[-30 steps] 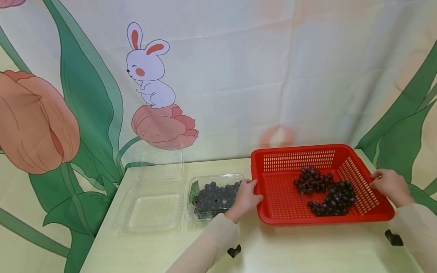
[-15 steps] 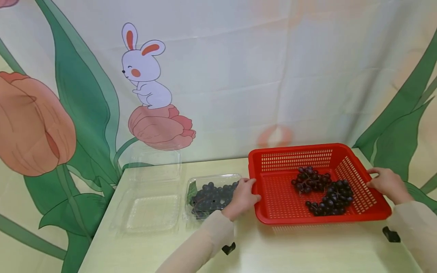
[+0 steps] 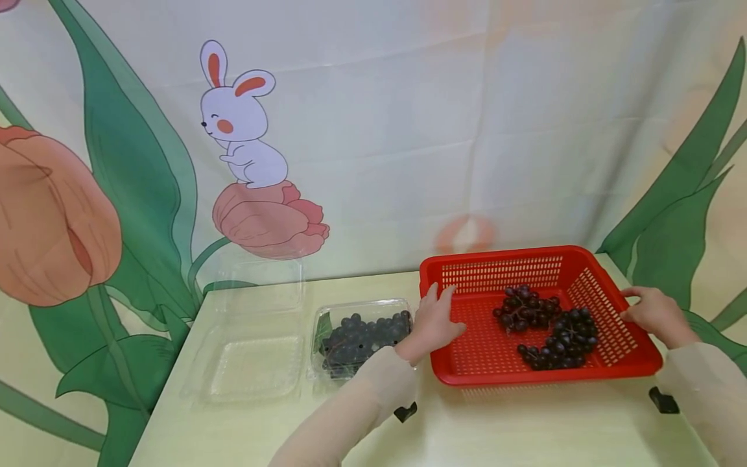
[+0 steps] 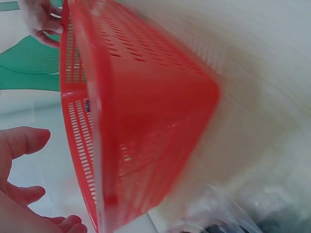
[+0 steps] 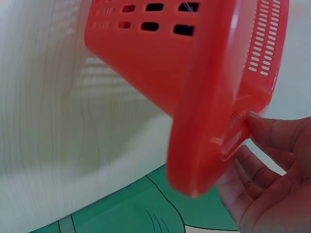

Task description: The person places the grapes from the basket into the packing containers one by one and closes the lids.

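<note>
A red plastic basket stands on the right of the table, with two bunches of dark grapes inside: one towards the back, another in front. My left hand is over the basket's left rim, its fingers spread and holding nothing. In the left wrist view those fingers are apart from the rim. My right hand pinches the right rim, the thumb on top and the other fingers beneath, as the right wrist view shows. A clear plastic clamshell box with dark grapes lies left of the basket.
Farther left on the pale table sits an open clear clamshell box, its lid raised at the back. A curtain printed with a rabbit and tulips hangs behind the table.
My left hand has let go of the basket's left rim and opened, rising a little over it. The right hand keeps its hold. The whole head view has shifted slightly.
</note>
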`<action>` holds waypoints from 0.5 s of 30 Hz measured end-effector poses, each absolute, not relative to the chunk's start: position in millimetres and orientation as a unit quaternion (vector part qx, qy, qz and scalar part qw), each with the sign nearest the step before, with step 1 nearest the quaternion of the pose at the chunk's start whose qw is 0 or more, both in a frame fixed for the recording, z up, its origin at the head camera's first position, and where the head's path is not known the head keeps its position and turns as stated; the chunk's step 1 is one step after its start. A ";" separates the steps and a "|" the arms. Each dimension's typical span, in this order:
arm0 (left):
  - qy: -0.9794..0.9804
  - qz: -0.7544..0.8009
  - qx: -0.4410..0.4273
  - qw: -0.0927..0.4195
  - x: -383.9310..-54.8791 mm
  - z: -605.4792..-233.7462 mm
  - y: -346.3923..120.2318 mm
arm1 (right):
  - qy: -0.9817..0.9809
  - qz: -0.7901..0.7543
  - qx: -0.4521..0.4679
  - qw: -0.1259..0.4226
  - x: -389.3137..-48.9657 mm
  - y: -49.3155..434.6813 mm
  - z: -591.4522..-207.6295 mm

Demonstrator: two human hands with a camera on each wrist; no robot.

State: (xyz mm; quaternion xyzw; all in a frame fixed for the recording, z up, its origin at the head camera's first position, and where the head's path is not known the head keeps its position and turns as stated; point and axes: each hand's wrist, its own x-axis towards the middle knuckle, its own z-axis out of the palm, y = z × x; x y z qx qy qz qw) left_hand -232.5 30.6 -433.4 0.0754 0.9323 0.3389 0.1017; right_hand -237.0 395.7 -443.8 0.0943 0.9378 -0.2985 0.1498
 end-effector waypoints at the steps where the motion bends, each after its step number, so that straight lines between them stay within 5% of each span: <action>1: 0.931 0.342 0.076 0.102 -233.2 -432.2 33.2 | 0.939 -0.297 0.093 0.150 -237.2 395.7 -443.7; 15: 0.892 0.434 0.063 0.109 -235.6 -442.3 73.3 | 0.942 -0.290 0.087 0.146 -237.1 395.2 -442.6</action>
